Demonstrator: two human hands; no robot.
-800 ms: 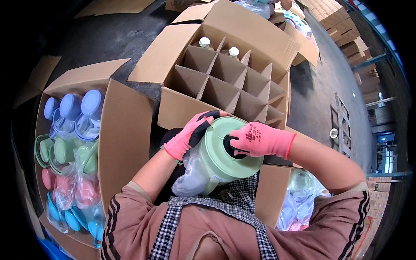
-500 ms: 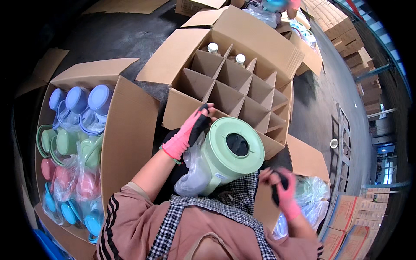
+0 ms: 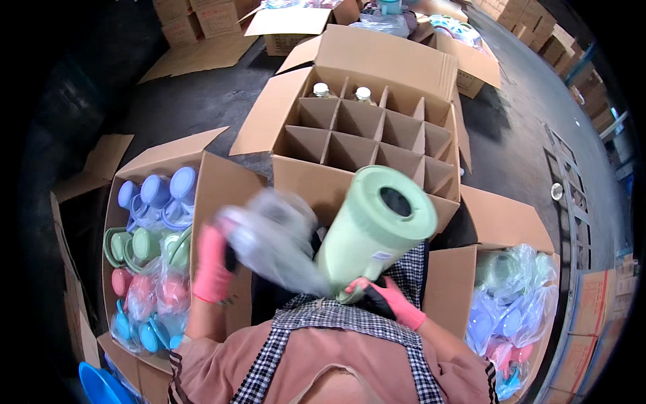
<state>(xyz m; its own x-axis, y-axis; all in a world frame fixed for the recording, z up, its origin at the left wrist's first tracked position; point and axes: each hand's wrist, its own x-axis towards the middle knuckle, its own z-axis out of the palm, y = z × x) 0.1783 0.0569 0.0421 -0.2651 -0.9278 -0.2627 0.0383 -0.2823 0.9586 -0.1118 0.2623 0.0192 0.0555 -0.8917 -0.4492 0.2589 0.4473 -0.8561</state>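
A light green plastic jug body (image 3: 356, 236) with a round dark hole in its upward end tilts over my lap, in front of the divided carton. My right hand (image 3: 393, 301), in a pink and black glove, is closed round its lower part. My left hand (image 3: 214, 262), gloved in pink and blurred, is off to the left, closed on a clear plastic bag (image 3: 269, 239). The bag streams in a blur back toward the lower end of the jug body. Whether the bag still touches it, I cannot tell.
Ahead stands the divided carton (image 3: 306, 178), two white-capped bottles (image 3: 363, 93) in its far cells. An open carton (image 3: 232, 202) at left holds blue, green, pink and turquoise plastic parts. Another carton (image 3: 447, 283) at right holds bagged parts. A blue basin (image 3: 101, 384) sits lower left.
My left hand has swung left and down from the jug body, pulling the plastic bag. My right hand has come in and gripped its lower part. The jug body stands more upright, farther right.
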